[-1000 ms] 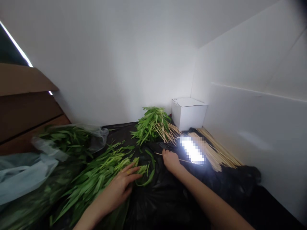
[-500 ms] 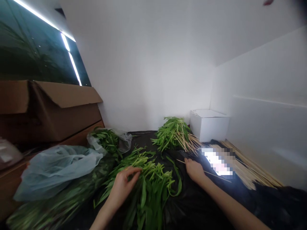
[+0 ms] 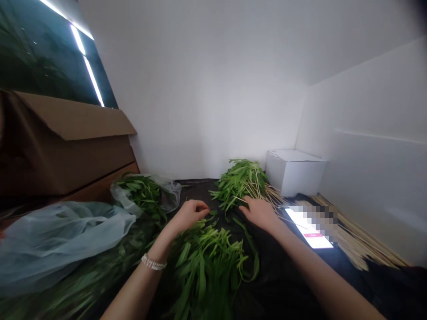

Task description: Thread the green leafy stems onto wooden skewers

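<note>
My right hand [image 3: 260, 212] is closed round a thin wooden skewer [image 3: 239, 199], whose tip points up and left while its other end passes behind my forearm. My left hand [image 3: 191, 216] is pinched, just above the loose pile of long green leafy stems [image 3: 213, 258]. What its fingertips hold, if anything, is too small to make out. Beyond my right hand lies a heap of leafy greens on skewers [image 3: 240, 180], their bare wooden ends fanning to the right. One bent leaf [image 3: 255, 260] curls at the pile's right side.
Loose skewers [image 3: 363, 235] lie at the right beside a lit phone [image 3: 307, 229]. A white box [image 3: 293, 171] stands behind. On the left are a translucent plastic bag [image 3: 73, 240], another bag of greens [image 3: 142, 191] and an open cardboard box [image 3: 76, 151]. Black sheeting [image 3: 196, 189] covers the surface.
Both hands have moved forward, away from me; my right hand, still with the skewer, is now close to the skewered heap. My left hand has risen off the loose greens' middle. The view has shifted slightly.
</note>
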Action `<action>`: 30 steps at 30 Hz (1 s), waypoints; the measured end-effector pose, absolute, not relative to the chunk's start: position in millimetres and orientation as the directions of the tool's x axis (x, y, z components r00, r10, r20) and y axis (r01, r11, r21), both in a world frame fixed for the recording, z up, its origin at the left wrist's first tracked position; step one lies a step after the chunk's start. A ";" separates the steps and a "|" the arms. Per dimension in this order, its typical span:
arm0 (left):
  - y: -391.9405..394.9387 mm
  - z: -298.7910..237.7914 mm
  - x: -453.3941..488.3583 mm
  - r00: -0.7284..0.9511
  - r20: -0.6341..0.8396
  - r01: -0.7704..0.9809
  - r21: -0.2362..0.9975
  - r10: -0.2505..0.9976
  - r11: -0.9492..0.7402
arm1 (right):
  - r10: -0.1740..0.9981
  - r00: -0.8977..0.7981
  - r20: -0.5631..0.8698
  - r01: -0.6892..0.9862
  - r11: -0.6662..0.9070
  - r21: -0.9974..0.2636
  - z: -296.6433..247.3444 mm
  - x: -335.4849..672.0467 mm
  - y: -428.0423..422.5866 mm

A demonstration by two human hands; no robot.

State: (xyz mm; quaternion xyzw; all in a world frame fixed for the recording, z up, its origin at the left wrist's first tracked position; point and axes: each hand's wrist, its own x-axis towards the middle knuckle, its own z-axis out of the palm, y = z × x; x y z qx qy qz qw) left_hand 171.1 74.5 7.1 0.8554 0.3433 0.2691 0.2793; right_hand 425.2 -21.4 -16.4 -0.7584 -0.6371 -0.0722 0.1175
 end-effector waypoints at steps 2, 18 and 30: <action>79.9 6.7 183.3 0.674 0.190 0.360 0.760 0.714 -0.541 | 0.956 0.117 0.271 0.983 -0.073 -0.166 -3.5 411.5 -0.4; 80.9 -22.3 167.7 0.464 0.230 0.057 0.956 0.855 -0.288 | 0.869 -0.491 0.057 0.618 0.394 -0.681 -19.3 384.1 32.2; 72.3 -27.3 164.2 0.792 0.143 0.191 0.865 0.594 -0.464 | 0.906 -0.361 0.219 0.617 0.408 -0.673 -47.9 378.0 32.3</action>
